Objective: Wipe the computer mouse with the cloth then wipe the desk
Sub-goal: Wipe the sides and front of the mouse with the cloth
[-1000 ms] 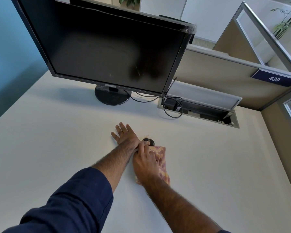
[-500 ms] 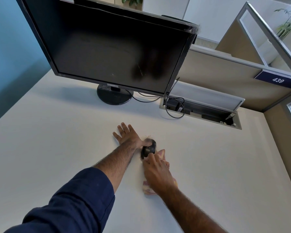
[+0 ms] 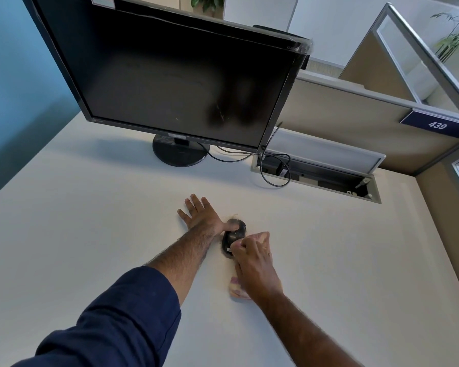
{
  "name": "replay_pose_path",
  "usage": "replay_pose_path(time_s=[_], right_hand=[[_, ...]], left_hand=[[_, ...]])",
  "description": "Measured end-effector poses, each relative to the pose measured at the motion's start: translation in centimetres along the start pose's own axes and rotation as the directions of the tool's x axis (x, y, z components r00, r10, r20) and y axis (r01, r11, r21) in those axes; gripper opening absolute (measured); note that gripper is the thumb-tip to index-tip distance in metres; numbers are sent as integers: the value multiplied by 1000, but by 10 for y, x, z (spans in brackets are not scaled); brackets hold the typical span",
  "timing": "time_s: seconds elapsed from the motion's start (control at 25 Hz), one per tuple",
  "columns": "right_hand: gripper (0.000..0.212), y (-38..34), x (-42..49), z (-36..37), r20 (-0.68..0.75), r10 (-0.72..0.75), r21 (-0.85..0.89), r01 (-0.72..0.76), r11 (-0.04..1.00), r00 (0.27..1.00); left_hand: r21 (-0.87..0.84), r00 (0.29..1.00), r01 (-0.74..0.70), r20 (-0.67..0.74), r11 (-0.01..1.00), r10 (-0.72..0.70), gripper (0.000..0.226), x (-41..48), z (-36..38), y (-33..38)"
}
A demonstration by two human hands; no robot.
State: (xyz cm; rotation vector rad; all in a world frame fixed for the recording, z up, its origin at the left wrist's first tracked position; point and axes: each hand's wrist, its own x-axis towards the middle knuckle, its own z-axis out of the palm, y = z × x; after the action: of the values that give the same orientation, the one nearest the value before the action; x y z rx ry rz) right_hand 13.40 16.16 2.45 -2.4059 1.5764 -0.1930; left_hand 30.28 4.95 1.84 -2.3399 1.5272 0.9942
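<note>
The white desk (image 3: 90, 234) is the largest thing here and gives broad bare room on every side of the hands; its only interruptions lie well beyond the fingertips, where the monitor (image 3: 175, 75) stands on its round base (image 3: 179, 152) and an open cable tray (image 3: 316, 173) with a loose black cable (image 3: 273, 178) sits sunk into the surface (a snag to avoid in later desk sweeps, I judge). The cloth (image 3: 237, 288), pinkish and patterned, is bunched under and inside the right hand (image 3: 252, 258), whose fingers are curled closed around it; it looks soft and limp, so gripping a wad suits it better than pinching a corner. The black computer mouse (image 3: 232, 235) lies on the desk between the two hands, touching both. The left hand (image 3: 202, 217) lies flat with fingers spread on the desk, its thumb pressed against the mouse's far end. The mouse is probably light, hard and smooth, likely to skate under rubbing, so bracing it at the sides or ends seems sensible.
</note>
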Motion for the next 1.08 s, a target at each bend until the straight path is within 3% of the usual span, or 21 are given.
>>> replay_pose_path(time_s=[0.08,0.16,0.2,0.32,0.44,0.76,1.08], right_hand=[[39,8,-6,-2,98,-113,-66,120,991,989],[27,18,-3,-8,118,-179,-35,184,982,977],[20,24,1,-12,81,-144,40,141,989,986],[20,39,26,-21,-72,197,305,-166,938,978],[27,46,60,-24,-51,348,313,-316,896,936],[33,34,96,-19,126,282,140,-299,944,951],[32,35,74,-12,65,288,274,-294,916,955]], left_hand=[[4,1000,2,7,1000,-2,148,-1,-1,1],[-3,1000,2,7,1000,-1,148,-2,-1,1],[-16,1000,-1,7,1000,2,148,-3,-1,0],[-33,1000,-4,11,999,4,148,-3,-1,-2],[-17,1000,10,12,1000,-9,146,-4,-1,0],[-13,999,38,3,999,-38,147,-5,-1,0],[-57,999,48,4,997,-48,149,-7,0,0]])
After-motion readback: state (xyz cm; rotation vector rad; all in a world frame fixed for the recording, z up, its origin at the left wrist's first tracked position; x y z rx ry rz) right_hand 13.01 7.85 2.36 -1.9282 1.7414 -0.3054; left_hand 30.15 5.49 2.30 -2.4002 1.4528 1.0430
